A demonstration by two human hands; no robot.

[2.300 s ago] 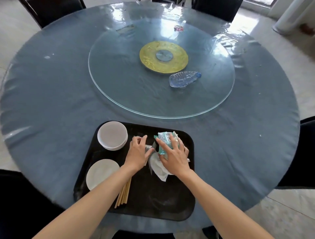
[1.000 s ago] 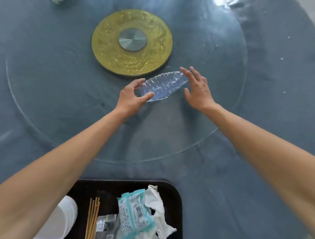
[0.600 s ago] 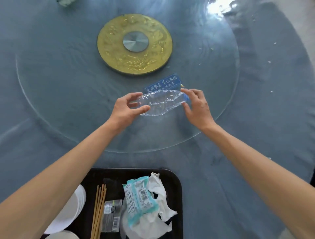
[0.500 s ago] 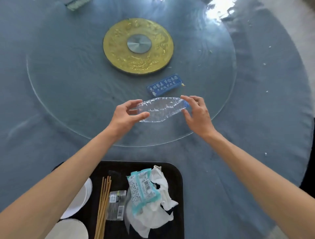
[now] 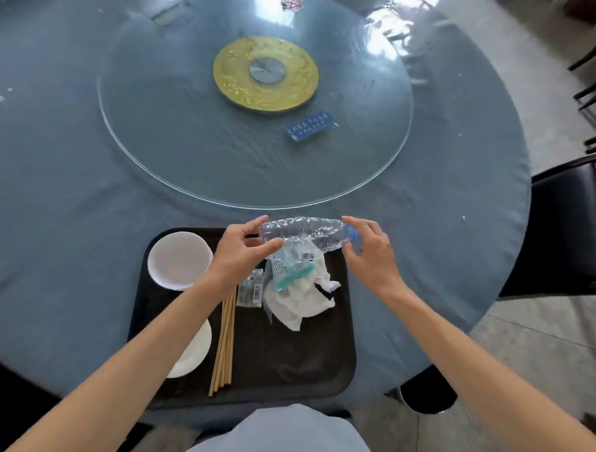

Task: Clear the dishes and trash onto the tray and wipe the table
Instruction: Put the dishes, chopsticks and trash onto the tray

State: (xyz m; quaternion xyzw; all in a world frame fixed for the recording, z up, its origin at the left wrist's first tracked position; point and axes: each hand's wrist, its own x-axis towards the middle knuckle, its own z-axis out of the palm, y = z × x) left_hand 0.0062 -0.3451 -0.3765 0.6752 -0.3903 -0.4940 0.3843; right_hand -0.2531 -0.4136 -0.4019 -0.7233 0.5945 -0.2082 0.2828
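Observation:
A crushed clear plastic bottle (image 5: 303,234) with a blue cap hangs above the far edge of the black tray (image 5: 287,364). My left hand (image 5: 240,255) grips its base end and my right hand (image 5: 371,251) holds its cap end. On the tray lie a white bowl (image 5: 179,259), a white plate (image 5: 193,355), wooden chopsticks (image 5: 222,342), a crumpled white napkin (image 5: 300,300), a teal wrapper (image 5: 290,277) and a small barcode packet (image 5: 250,290). A blue label card (image 5: 309,125) rests on the glass turntable (image 5: 193,135).
The round table (image 5: 64,226) has a blue-grey cloth with small white crumbs at right (image 5: 463,218). A gold disc (image 5: 266,74) sits at the turntable's centre. A black chair (image 5: 561,226) stands at the right edge. Small items lie at the far rim (image 5: 290,4).
Both hands lifted the bottle off the turntable and brought it back toward me, over the tray's far edge. The blue card it covered is left on the glass.

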